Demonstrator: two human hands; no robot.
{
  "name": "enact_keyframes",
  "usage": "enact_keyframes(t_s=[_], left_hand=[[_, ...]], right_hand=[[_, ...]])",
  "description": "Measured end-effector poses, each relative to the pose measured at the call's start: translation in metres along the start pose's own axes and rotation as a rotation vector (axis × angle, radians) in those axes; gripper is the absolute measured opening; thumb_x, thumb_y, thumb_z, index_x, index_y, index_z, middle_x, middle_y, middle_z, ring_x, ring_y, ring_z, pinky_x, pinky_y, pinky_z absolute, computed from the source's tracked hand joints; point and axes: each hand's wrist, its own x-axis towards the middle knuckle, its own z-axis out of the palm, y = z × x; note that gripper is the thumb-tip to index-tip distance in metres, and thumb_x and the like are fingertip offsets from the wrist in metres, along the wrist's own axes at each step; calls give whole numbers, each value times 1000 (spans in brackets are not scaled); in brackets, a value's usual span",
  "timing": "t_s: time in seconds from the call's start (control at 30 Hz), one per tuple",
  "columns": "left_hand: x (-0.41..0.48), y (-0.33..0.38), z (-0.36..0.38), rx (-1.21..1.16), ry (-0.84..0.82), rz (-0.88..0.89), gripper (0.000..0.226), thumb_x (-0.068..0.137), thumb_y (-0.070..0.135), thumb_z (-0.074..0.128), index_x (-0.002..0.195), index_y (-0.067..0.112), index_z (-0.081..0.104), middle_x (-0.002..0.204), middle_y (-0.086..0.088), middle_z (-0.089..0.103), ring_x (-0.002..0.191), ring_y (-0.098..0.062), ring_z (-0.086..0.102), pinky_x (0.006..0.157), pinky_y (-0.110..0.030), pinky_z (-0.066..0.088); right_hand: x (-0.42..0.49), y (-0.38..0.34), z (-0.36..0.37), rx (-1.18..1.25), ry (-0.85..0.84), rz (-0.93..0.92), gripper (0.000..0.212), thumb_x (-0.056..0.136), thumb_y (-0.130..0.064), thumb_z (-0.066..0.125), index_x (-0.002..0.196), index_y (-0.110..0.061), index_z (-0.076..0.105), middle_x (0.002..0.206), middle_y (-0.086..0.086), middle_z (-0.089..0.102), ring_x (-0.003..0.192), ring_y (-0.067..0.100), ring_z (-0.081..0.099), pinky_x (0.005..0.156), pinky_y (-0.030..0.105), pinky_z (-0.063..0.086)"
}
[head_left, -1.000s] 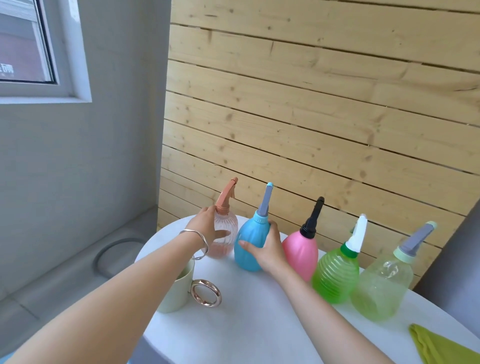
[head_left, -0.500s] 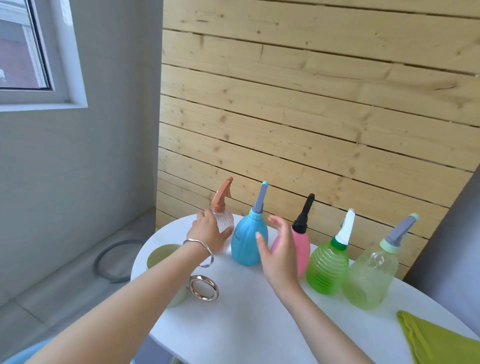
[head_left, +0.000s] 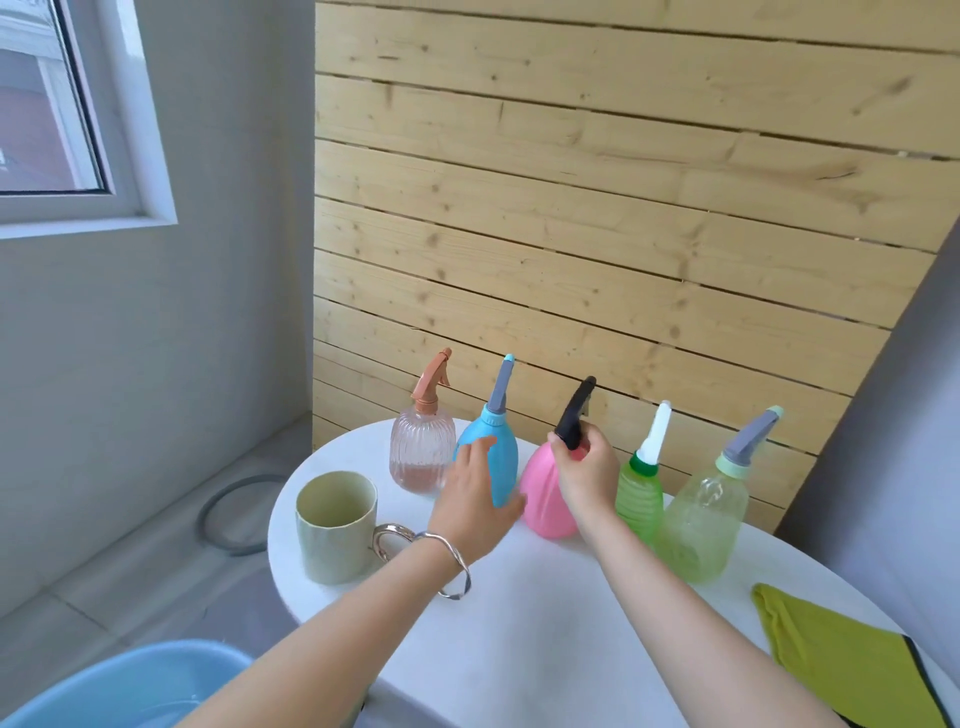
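Note:
Several spray bottles stand in a row at the back of a round white table (head_left: 545, 649). From left: a clear pink bottle (head_left: 421, 452) with an orange trigger, a blue bottle (head_left: 501, 447), a pink bottle (head_left: 543, 493) with a black nozzle, a green ribbed bottle (head_left: 640, 496), a pale green clear bottle (head_left: 701, 519). My right hand (head_left: 587, 473) grips the pink bottle at its neck, just under the black nozzle. My left hand (head_left: 472, 499), with a silver bangle at the wrist, has straight fingers in front of the blue bottle, its thumb near the pink one.
A pale green mug (head_left: 336, 525) with a shiny metal handle stands at the table's left. A yellow-green cloth (head_left: 841, 660) lies at the right edge. A blue basin (head_left: 119, 691) sits low at the left. Wooden planks back the table; a grey hose ring lies on the floor.
My left hand let go of the clear pink bottle and moved right, in front of the blue one. My right hand left the blue bottle and took the pink bottle's neck.

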Motion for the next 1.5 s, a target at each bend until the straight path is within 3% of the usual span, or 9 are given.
enact_keyframes(t_s=[0.2, 0.43, 0.53, 0.63, 0.7, 0.87, 1.07, 1.17, 1.5], left_hand=[[-19, 24, -4, 48, -28, 14, 111, 64, 54, 80, 148, 18, 17, 146, 2, 32, 136, -18, 31, 109, -29, 29], [-54, 54, -30, -63, 115, 13, 85, 50, 58, 80, 122, 36, 41, 106, 15, 60, 96, -9, 58, 80, -30, 50], [-69, 59, -54, -297, -82, -30, 84, 43, 54, 80, 116, 33, 46, 105, 12, 62, 95, -7, 62, 79, -26, 54], [-84, 58, -77, -462, -357, -87, 53, 66, 30, 86, 108, 34, 54, 104, 9, 66, 86, 1, 66, 75, -21, 56], [-92, 55, -82, -495, -372, -107, 50, 69, 25, 85, 106, 35, 53, 103, 10, 65, 83, 4, 66, 70, -16, 54], [-102, 55, -87, -432, -266, -133, 86, 46, 49, 84, 122, 26, 51, 107, 5, 67, 94, -9, 67, 76, -25, 56], [-116, 60, -99, -499, -312, -132, 73, 47, 44, 84, 111, 35, 50, 108, 4, 65, 95, -9, 66, 73, -23, 55], [-119, 57, -100, -466, -284, -149, 81, 45, 47, 84, 116, 30, 48, 111, 2, 63, 98, -13, 65, 78, -29, 57], [-132, 48, -101, -446, -264, -136, 84, 43, 51, 82, 117, 30, 48, 110, 2, 63, 97, -13, 65, 77, -29, 57]], right_hand=[[-41, -40, -30, 221, -105, -84, 17, 76, -27, 79, 88, -16, 72, 81, -10, 72, 74, -4, 61, 72, 9, 44], [-77, -89, -64, 500, -319, -74, 12, 79, -16, 75, 91, -18, 73, 87, -10, 74, 82, 0, 65, 76, 13, 47], [-82, -100, -78, 524, -517, -82, 17, 79, -18, 71, 96, -15, 72, 93, -9, 74, 90, 3, 65, 82, 16, 46], [-84, -105, -95, 649, -839, 41, 30, 83, -22, 58, 110, -10, 66, 109, -3, 70, 108, 8, 62, 91, 20, 47], [-91, -107, -99, 667, -924, 104, 36, 86, -25, 54, 117, -10, 62, 116, 0, 68, 110, 9, 61, 89, 20, 48], [-119, -112, -80, 559, -614, 67, 33, 68, -34, 73, 94, -15, 67, 94, 2, 67, 95, 20, 58, 89, 34, 45], [-120, -118, -92, 685, -878, 215, 47, 74, -39, 74, 111, -12, 66, 113, 6, 65, 103, 21, 59, 98, 36, 43], [-127, -120, -87, 708, -768, 267, 43, 69, -35, 77, 104, -13, 64, 98, 7, 63, 93, 21, 56, 88, 36, 45], [-148, -123, -79, 614, -610, 196, 33, 70, -33, 77, 97, -18, 69, 88, -6, 69, 93, 12, 62, 95, 33, 47]])
